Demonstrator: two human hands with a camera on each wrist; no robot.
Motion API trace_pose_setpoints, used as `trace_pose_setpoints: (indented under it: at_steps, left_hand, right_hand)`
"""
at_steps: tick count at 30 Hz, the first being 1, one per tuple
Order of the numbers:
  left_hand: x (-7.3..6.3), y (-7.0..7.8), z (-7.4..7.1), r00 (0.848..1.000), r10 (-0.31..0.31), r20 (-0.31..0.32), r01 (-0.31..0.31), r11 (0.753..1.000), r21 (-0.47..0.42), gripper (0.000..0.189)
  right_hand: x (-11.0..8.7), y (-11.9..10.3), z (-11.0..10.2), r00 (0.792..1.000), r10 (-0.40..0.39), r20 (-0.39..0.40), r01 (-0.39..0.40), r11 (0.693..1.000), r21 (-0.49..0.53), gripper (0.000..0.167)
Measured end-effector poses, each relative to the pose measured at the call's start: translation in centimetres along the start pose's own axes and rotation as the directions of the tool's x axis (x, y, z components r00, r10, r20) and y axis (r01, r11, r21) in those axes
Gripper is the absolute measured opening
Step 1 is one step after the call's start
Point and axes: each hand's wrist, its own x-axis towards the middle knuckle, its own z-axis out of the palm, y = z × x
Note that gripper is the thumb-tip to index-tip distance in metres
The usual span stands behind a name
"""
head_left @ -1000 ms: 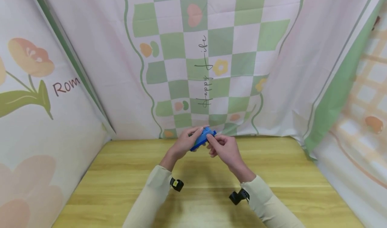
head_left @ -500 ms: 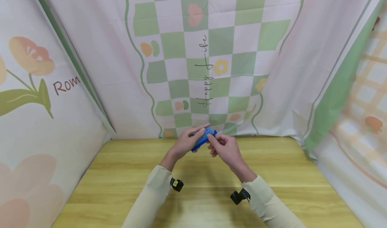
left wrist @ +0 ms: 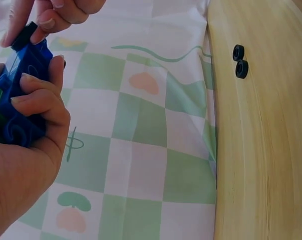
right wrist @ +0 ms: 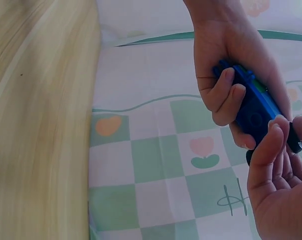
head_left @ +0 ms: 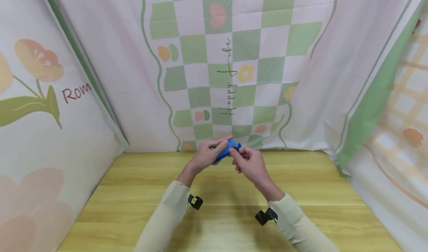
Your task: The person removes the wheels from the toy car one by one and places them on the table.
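A blue toy car (head_left: pixel 230 147) with a bit of green on it is held up over the far part of the table. My left hand (head_left: pixel 202 157) grips its body, fingers wrapped along the side, as the blue underside (right wrist: pixel 256 112) shows in the right wrist view. At the car's other end my right hand (head_left: pixel 250 166) pinches a black wheel (left wrist: pixel 24 36) between thumb and fingers, right against the blue body. Another black wheel (right wrist: pixel 249 158) peeks out on the opposite side of the car, mostly hidden by fingers.
Two loose black wheels (left wrist: pixel 242 69) lie close together on the wooden table (head_left: pixel 133 192). A checked green and white curtain (head_left: pixel 244 48) hangs behind the table's far edge, with printed cloth walls (head_left: pixel 30 140) at both sides.
Both hands keep their hold on the car and the wheel. The head view shifts slightly, and the car has tilted a little between the fingers.
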Motion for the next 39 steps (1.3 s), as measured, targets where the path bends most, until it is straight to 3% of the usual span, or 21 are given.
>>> trace_pose_setpoints:
  at_steps: [16, 31, 34, 39]
  left_hand:
    - [0.1, 0.7, -0.1, 1.000, 0.026, -0.011, -0.025, 0.996, 0.089, 0.038]
    - [0.2, 0.2, -0.1, 0.998, 0.009, -0.059, -0.005, 0.998, 0.055, 0.040]
    - [0.2, 0.0, 0.0, 0.998, 0.023, -0.058, -0.018, 0.996, 0.087, 0.041]
    - [0.2, -0.8, -0.5, 0.995, -0.047, -0.085, 0.046, 0.999, -0.010, 0.042]
  right_hand:
    - [-0.2, -0.3, -0.3, 0.998, -0.066, -0.023, 0.062, 0.983, -0.171, 0.034]
    - [-0.1, -0.6, 0.3, 1.000, -0.003, -0.016, 0.001, 0.990, -0.140, 0.035]
    - [0.0, -0.3, 0.4, 0.999, -0.026, -0.022, 0.022, 0.988, -0.152, 0.036]
    - [0.0, 0.3, 0.5, 0.993, -0.114, -0.005, 0.110, 0.969, -0.222, 0.037]
